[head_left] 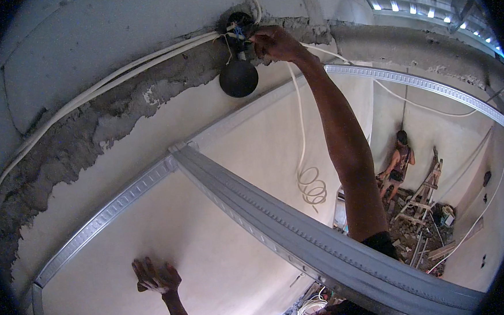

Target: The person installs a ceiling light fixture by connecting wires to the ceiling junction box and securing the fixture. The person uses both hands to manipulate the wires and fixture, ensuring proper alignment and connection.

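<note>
White cables (198,40) come in from the left, up high; they look bendy but a bit springy. Below them, the left hand (157,276) seems to rest on the pale wall (107,241), fingers spread, holding nothing. Then come the little wires (237,30), just above a black disc (239,79): light, thin, maybe easy to snap (I'd pinch the coating). The right hand (275,44) reaches them, wrist bent, fingers curled; I can't tell if they pinch one.
</note>
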`<state>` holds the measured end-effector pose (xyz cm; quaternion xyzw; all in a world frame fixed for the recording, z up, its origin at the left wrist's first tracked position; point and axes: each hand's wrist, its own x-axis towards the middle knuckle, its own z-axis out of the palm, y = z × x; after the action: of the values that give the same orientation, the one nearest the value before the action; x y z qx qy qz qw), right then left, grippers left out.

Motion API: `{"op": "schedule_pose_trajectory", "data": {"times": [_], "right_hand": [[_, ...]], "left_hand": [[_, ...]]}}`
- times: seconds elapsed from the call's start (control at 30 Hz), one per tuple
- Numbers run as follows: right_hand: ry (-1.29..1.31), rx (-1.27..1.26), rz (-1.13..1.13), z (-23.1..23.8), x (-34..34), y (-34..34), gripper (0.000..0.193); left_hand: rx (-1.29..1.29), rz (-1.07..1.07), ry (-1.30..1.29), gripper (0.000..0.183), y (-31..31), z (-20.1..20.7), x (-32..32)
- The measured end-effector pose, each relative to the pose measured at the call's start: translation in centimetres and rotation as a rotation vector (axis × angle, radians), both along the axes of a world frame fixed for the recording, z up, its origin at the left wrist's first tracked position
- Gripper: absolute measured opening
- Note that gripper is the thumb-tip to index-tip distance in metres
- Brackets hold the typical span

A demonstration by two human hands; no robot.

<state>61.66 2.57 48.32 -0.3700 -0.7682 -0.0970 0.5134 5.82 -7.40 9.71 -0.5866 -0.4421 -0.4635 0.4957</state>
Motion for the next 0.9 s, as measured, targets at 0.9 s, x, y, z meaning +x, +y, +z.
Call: {"op": "schedule_pose_trajectory", "data": {"times": [0.9], "right_hand": [[0.418,0.226,0.062,-3.0,-2.9,-3.2,0.029]], "left_hand": [[0.018,-0.012,-0.028,0.058,0.0,0.2,0.3]]}}
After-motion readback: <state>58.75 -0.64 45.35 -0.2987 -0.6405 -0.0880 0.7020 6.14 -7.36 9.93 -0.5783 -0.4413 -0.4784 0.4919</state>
